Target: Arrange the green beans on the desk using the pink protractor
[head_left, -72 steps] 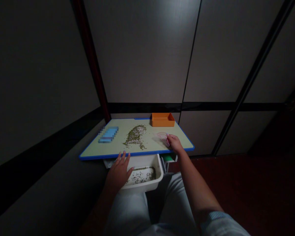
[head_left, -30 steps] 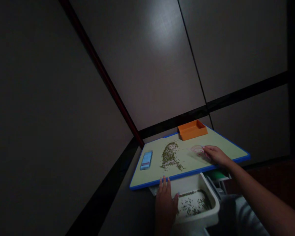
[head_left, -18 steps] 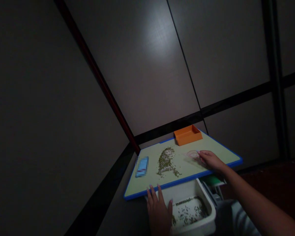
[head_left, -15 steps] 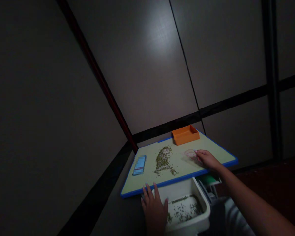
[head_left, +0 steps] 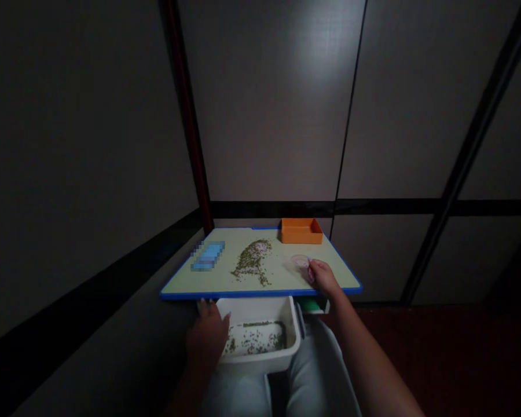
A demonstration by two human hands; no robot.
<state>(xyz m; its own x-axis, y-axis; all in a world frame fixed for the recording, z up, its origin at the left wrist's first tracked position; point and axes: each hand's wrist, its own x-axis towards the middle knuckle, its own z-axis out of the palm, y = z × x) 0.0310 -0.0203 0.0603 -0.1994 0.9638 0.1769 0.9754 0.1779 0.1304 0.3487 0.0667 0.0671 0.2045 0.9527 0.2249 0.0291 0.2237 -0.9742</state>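
Note:
My right hand (head_left: 323, 277) pinches a clear, flat piece with a pinkish curved band, like a protractor (head_left: 301, 260), just over the right part of the tabletop (head_left: 226, 285). Left of it, small greenish-brown grains (head_left: 254, 258) lie spread in a loose heap on the board. Below the table's front edge, my left hand (head_left: 207, 333) wraps the left side of a white tub (head_left: 260, 362). Its thumb is on the inner side and its fingertips reach the table edge. Scattered dark grains lie on the tub's floor.
An orange open box (head_left: 301, 233) stands at the back right of the table. A blurred blue item (head_left: 208, 256) lies on the left. Beneath the table, a green surface (head_left: 309, 304) shows right of the tub. Panelled walls (head_left: 269, 116) rise behind and to the left.
The camera view has levelled, and the table now appears lower and further left. My right hand still holds the clear piece in nearly the same place. The left fingers sit lower, against the table edge.

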